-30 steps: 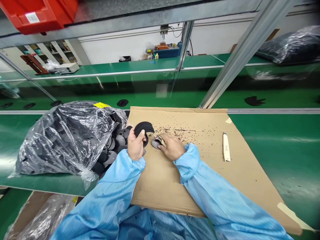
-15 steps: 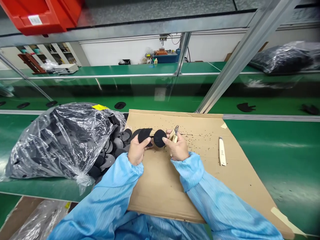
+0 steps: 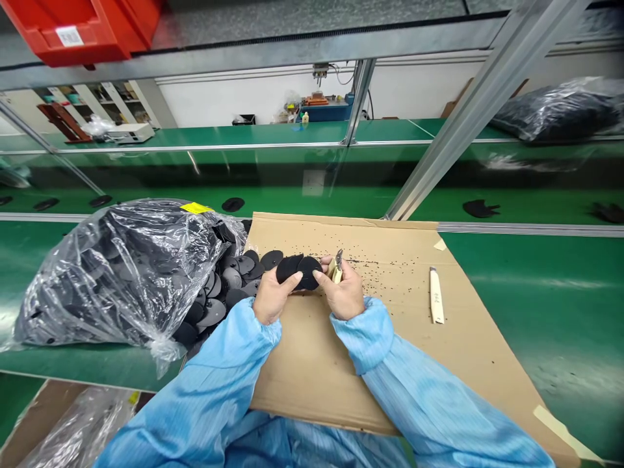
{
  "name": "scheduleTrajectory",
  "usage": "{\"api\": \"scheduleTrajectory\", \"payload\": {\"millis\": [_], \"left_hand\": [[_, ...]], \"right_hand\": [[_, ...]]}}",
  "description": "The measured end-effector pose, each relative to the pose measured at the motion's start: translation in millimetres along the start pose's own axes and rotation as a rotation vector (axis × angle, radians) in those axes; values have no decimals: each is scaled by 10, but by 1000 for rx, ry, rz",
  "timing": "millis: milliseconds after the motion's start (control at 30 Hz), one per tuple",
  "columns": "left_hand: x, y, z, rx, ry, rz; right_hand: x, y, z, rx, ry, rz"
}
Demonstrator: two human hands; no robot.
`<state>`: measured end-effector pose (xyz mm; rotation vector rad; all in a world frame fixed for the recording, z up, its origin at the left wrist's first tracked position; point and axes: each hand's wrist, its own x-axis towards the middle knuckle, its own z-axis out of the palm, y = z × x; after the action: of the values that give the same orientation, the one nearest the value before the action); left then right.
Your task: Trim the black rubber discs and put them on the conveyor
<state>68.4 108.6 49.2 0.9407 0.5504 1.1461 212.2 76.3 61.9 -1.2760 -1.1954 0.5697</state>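
Over the cardboard sheet (image 3: 302,383), my two hands hold flat black parts close together. My left hand (image 3: 270,298) is closed on a rounded black plastic piece (image 3: 288,265), thumb on top. A round black disc (image 3: 310,269) overlaps its right side, pinched by my right hand (image 3: 346,294). That same hand also keeps a pair of cutting pliers (image 3: 337,265) with cream handles in its palm, jaws pointing up and away. Left of my hands lies a loose heap of black discs (image 3: 213,313), spilling beside a clear plastic bag (image 3: 112,273) full of them.
A cream-handled cutter (image 3: 436,296) lies on the cardboard's right side, and small black scraps (image 3: 375,273) are scattered over its far part. Beyond stands a metal post (image 3: 453,130). A red bin (image 3: 97,29) sits on the shelf above. Further black parts (image 3: 480,208) lie along the green surface behind.
The black piece in my left hand has turned and now meets the disc, where a gap showed before. The pliers have tilted slightly in my right hand.
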Motion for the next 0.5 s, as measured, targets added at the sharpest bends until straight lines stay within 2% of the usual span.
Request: {"api": "scheduleTrajectory", "payload": {"millis": [133, 300, 500], "left_hand": [[4, -29, -15, 35, 7, -13], [3, -5, -2, 14, -25, -10], [1, 10, 4, 112, 45, 54]], "right_hand": [[-65, -65, 23, -126, 21, -140], [-52, -8, 47, -29, 29, -6], [-39, -40, 28, -77, -67, 40]]}}
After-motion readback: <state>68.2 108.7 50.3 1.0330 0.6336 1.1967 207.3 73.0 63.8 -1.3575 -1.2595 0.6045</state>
